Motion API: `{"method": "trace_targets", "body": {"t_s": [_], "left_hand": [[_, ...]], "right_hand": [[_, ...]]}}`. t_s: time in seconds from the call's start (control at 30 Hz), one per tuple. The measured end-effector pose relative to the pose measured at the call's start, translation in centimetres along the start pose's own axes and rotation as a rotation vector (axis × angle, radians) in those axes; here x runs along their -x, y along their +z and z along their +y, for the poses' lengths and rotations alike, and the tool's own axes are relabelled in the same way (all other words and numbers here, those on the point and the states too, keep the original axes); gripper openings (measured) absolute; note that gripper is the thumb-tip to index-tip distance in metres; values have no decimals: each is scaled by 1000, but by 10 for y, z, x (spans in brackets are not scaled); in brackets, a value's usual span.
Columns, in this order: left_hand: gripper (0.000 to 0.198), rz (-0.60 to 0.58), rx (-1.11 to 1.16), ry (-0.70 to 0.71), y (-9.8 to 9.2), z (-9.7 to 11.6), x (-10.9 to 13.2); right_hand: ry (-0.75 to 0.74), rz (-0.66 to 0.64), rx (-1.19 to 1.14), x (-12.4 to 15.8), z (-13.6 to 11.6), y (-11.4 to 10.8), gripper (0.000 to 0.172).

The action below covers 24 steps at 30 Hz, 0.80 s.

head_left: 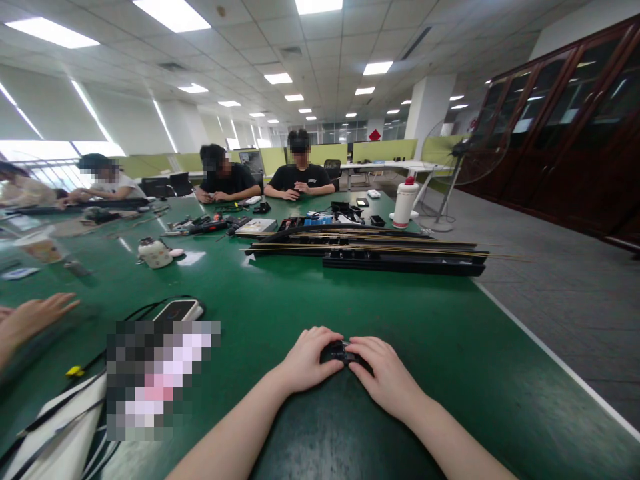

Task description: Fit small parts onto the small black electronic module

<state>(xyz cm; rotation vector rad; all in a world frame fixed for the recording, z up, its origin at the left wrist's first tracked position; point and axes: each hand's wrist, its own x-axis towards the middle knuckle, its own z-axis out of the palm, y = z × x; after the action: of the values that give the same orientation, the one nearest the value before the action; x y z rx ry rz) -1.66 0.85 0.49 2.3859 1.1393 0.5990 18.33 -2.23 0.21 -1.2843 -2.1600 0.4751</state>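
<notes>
Both hands meet around a small black part (338, 351) at the near middle of the green table (280, 300). My left hand (311, 358) grips its left end between thumb and fingers. On the opposite end, my right hand (379, 365) has its fingers closed with the thumb below. The fingers cover much of the part, so I cannot make out its exact kind. It is held at or just above the tabletop.
Long black rails (400, 260) with thin brass-coloured rods lie across the table ahead. A white bottle (405, 205) with a red cap stands behind them. To the left are a round white jar (155, 253), a phone-like device (179, 311) with cables, and another person's hand (37, 320).
</notes>
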Motion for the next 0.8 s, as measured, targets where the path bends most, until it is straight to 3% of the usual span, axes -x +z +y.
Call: {"method": "trace_targets", "body": {"t_s": [0.4,0.8], "left_hand": [[38,5,-11,-7,1,-1,-1],[44,25,5,-21,4,-6,1]], "right_hand": [[-5,-24,40,0,-4,1,27],[170,54,-218,-3,3,0,33]]}}
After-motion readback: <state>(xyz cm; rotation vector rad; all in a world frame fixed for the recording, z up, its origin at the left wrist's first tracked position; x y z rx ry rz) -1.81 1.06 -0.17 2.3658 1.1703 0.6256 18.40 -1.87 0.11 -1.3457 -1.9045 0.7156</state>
